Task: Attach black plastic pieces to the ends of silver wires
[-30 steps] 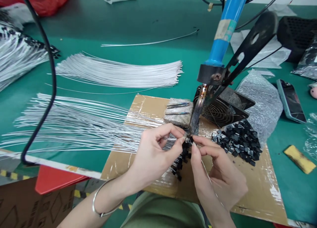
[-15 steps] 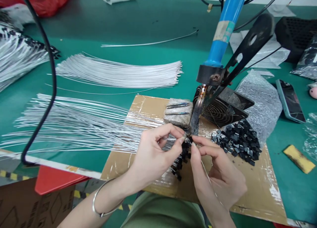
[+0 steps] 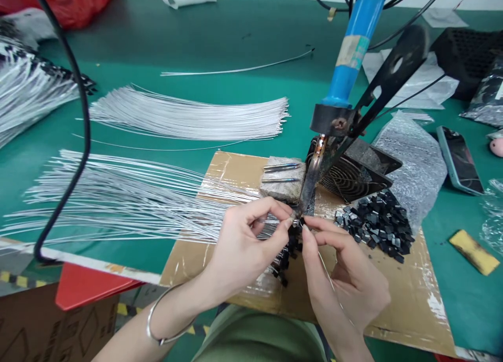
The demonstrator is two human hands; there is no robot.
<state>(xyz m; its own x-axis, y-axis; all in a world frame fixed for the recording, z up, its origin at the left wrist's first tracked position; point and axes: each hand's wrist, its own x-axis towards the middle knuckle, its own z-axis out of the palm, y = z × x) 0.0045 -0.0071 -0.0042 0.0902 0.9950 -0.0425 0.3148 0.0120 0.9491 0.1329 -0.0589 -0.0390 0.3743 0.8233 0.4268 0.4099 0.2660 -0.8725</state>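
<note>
Below the tip of a clamped soldering iron (image 3: 313, 173), my left hand (image 3: 247, 244) pinches the end of a white wire by a small black connector; the fingertips partly hide both. My right hand (image 3: 346, 270), also closed, grips a thin strand of solder wire (image 3: 327, 271) that runs back across the palm. Its fingertips come close to the connector and the iron's tip. Under and left of my left hand, white wires (image 3: 129, 205) spread over the table, and several finished-looking black ends (image 3: 281, 270) lie below on the cardboard (image 3: 408, 299).
A pile of black connectors (image 3: 377, 226) lies right of my right hand, before a small fan (image 3: 353, 176). A grey block (image 3: 281, 189) carries metal tips. Farther off are a wire bundle (image 3: 188, 113), a phone (image 3: 459, 160) and a yellow sponge (image 3: 474, 252). A black cable (image 3: 80, 116) arches at left.
Both hands stay nearly still at the iron's tip, with the solder wire in the right one. The view has shifted very slightly.
</note>
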